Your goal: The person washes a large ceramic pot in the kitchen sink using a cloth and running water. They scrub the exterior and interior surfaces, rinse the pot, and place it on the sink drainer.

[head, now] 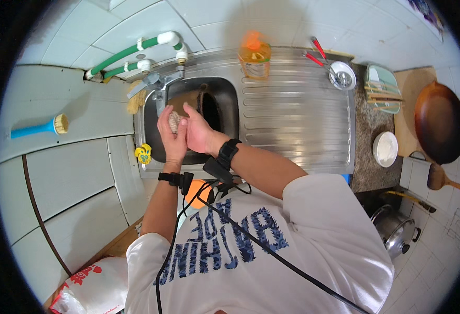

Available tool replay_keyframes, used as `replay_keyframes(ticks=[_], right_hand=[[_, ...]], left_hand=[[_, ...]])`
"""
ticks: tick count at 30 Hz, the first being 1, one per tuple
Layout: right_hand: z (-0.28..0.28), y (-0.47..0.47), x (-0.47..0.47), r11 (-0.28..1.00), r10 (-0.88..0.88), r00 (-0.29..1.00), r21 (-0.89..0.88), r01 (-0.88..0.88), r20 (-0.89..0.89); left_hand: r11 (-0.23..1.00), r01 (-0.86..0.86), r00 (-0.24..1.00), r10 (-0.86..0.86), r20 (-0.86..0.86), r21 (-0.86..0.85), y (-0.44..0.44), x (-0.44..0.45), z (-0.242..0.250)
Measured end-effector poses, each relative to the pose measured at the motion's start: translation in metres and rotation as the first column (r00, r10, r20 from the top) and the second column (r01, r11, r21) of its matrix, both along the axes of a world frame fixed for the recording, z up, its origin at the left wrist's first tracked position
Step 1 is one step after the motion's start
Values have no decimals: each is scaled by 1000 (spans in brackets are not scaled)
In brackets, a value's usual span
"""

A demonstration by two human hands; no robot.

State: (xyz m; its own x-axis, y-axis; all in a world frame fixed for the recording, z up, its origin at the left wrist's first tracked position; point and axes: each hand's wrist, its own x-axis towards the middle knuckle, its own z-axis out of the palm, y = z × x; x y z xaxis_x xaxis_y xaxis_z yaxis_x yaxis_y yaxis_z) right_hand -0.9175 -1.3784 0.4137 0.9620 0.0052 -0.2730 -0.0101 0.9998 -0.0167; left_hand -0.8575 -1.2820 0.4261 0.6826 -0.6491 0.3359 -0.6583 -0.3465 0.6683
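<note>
Over the steel sink basin (232, 102), my left hand (169, 137) cups a pale, knobbly scrubbing pad or cloth (174, 121); its exact kind is unclear. My right hand (200, 133) is against the same pad from the other side, fingers slightly bent, thumb near the left one. Below my hands, brownish water (187, 98) and a dark round vessel (210, 106) are in the basin. The faucet (161, 88) stands just behind my left hand. Both wrists wear black straps with cables.
An orange soap bottle (254, 59) stands behind the ribbed drainboard (292, 117). To the right are a small bowl with red-handled utensils (343, 75), chopsticks on a green dish (383, 94), a bowl of white powder (385, 149) and a wok (441, 121). A yellow sponge (143, 154) lies at the sink's left edge.
</note>
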Motion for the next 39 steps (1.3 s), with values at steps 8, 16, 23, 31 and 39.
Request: replay_keyframes(ticks=[8,16,23,31,39], right_hand=[[-10,-39,-44,873,112,989,-466,-145,-99],[-89,-82,-109,897,-328,735,-439,46,-594],[-94,-75,-126,939,-300,702,-329,99,-646],[-90,-60,-97,893,-235,769,-444,-72,-595],[-138,-14,-1,386,-242,885,-876,-288,-398]], left_hand=[[987,155,981,-150,-125,32,-33,12,5],[797,208,949,-306,81,566,-74,36,-7],[607,187,955,-296,1,773,-97,31,11],[655,-12,999,40,-18,755,-59,20,-4],[811,-529,645,575,-504,250,50,37,-73]])
